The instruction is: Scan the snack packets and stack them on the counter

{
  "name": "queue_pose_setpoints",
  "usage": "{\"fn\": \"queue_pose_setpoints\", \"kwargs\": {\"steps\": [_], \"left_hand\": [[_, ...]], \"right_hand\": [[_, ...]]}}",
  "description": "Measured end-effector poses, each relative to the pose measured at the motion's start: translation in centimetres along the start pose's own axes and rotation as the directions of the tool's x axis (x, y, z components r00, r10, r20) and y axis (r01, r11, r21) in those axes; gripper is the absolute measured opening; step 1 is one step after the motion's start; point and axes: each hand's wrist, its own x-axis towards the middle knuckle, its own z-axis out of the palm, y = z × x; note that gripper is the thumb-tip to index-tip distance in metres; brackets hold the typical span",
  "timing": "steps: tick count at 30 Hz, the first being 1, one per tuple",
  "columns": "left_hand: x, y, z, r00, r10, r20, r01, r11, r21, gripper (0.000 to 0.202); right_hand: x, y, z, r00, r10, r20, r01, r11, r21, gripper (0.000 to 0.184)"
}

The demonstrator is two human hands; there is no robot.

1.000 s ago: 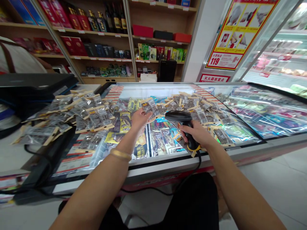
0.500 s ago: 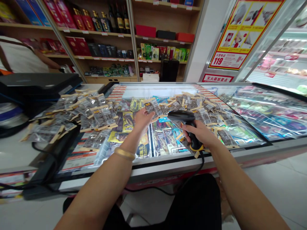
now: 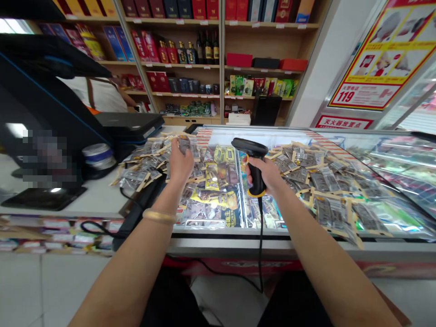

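My left hand (image 3: 179,164) holds a small clear snack packet (image 3: 184,143) above the left heap of packets (image 3: 145,162). A gold bangle sits on that wrist. My right hand (image 3: 264,175) grips a black barcode scanner (image 3: 254,156) with a yellow band, its head upright and its cable hanging down over the freezer's front edge. Another heap of packets (image 3: 316,175) covers the glass lid to the right of the scanner.
The packets lie on the glass lid of a chest freezer (image 3: 259,236). A dark checkout screen (image 3: 37,131) and a black flat device (image 3: 129,122) stand at the left, with a person in white (image 3: 98,93) behind. Shelves of boxes and bottles (image 3: 204,45) line the back wall.
My left hand has carried its packet leftward toward the left heap. My right hand has raised the scanner upright. The view has turned to the left, bringing the checkout screen in.
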Motion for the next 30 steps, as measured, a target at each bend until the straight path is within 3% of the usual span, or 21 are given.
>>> {"fn": "queue_pose_setpoints", "kwargs": {"steps": [3,7,11,21,26,30], "left_hand": [[-1.5,-1.0,-1.3,0.996,-0.077,0.039,0.056,0.919,0.390,0.074],[-3.5,-1.5,-1.3,0.984,-0.076,0.163,-0.024,0.843,0.537,0.066],[-3.5,-1.9,-0.9,0.990,-0.060,0.129,-0.016,0.856,0.517,0.070],[-3.3,-1.8,-1.2,0.995,0.056,0.087,-0.086,0.913,0.398,0.067],[-3.0,1.2,-0.6,0.976,0.203,0.085,-0.219,0.929,0.300,0.059],[-3.4,5.3,3.1,0.926,0.255,0.278,-0.294,0.949,0.110,0.046]], "right_hand": [[1.3,1.5,1.1,0.999,0.044,0.032,-0.046,0.998,0.038,0.044],[2.0,3.7,1.1,0.991,0.127,0.038,-0.129,0.990,0.050,0.042],[2.0,4.7,0.4,0.987,0.149,0.063,-0.151,0.988,0.032,0.040],[2.0,4.2,-0.1,0.988,0.124,0.089,-0.129,0.990,0.051,0.036],[1.0,1.7,-2.6,0.998,0.052,0.045,-0.055,0.997,0.059,0.041],[-0.6,-1.3,-7.3,0.999,-0.027,-0.044,0.026,0.999,-0.018,0.044]]}}
